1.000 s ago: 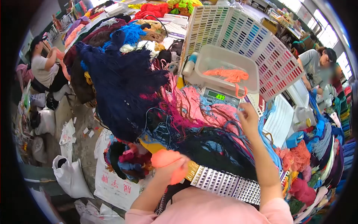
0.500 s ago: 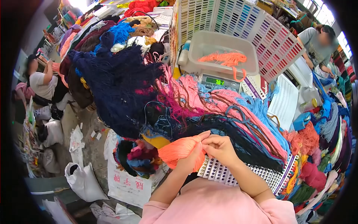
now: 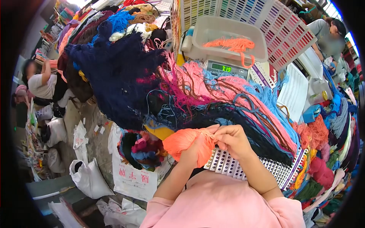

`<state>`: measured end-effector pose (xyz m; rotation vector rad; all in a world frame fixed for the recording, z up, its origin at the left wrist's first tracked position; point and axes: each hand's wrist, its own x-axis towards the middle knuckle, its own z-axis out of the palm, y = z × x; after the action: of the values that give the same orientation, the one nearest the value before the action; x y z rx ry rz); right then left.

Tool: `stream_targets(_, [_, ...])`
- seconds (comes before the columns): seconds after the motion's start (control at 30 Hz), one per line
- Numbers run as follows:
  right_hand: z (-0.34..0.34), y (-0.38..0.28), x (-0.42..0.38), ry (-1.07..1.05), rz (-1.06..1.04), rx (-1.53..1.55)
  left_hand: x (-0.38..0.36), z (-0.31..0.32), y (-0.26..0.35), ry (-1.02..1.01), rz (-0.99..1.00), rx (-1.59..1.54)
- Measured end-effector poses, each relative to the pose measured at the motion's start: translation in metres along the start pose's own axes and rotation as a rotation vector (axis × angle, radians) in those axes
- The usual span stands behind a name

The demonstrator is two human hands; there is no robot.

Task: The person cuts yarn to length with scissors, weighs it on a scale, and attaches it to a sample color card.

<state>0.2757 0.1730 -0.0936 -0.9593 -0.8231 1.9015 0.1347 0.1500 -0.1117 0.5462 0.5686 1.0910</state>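
Close to my body, my left hand (image 3: 193, 152) is wrapped round a bright coral-orange skein of thread (image 3: 176, 143). The bulk of the skein fans out to the left of that hand. At its gathered right end, my right hand (image 3: 234, 141) pinches with thumb and forefinger, though the strands between the fingertips are too small to make out clearly. Under both hands lie dark navy and black threads and a white card strip with rows of holes (image 3: 228, 166). More coral-orange thread (image 3: 232, 45) lies in a clear plastic tub (image 3: 228, 28), with a loop hanging over its front.
The tub stands on a digital scale (image 3: 227, 68) with green digits. Behind it rises a thread colour chart (image 3: 243, 11). Navy yarn (image 3: 114, 83) and pink yarn (image 3: 235, 91) heap across the table. One person (image 3: 42, 81) sits at left; another (image 3: 327, 38) is at right.
My right fingers have shifted slightly along the skein's end, and the skein looks fuller and turned. The scale's digits differ. The whole view has tilted a little.
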Motion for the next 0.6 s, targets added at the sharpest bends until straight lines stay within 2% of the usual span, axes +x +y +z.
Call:
stream_targets(0.03, [0.000,0.001,0.000,0.005,0.009,0.020,0.000,-0.001,-0.003,0.017,0.027,-0.051])
stream_targets(0.13, [0.002,0.003,-0.001,0.007,0.011,0.068,0.000,0.001,-0.004,0.080,-0.022,0.140])
stream_targets(0.17, [0.004,0.000,-0.002,0.007,0.014,0.061,0.002,-0.001,-0.003,0.020,-0.018,-0.010])
stream_targets(0.37, [0.000,0.000,-0.001,-0.003,0.024,0.063,0.000,-0.002,-0.001,0.044,-0.025,-0.118])
stream_targets(0.47, [0.002,-0.001,0.000,0.014,0.025,0.015,-0.001,-0.005,-0.003,0.028,-0.020,-0.148])
stream_targets(0.6, [0.016,-0.011,-0.001,0.052,0.040,-0.153,-0.001,0.004,-0.001,0.105,0.034,-0.031])
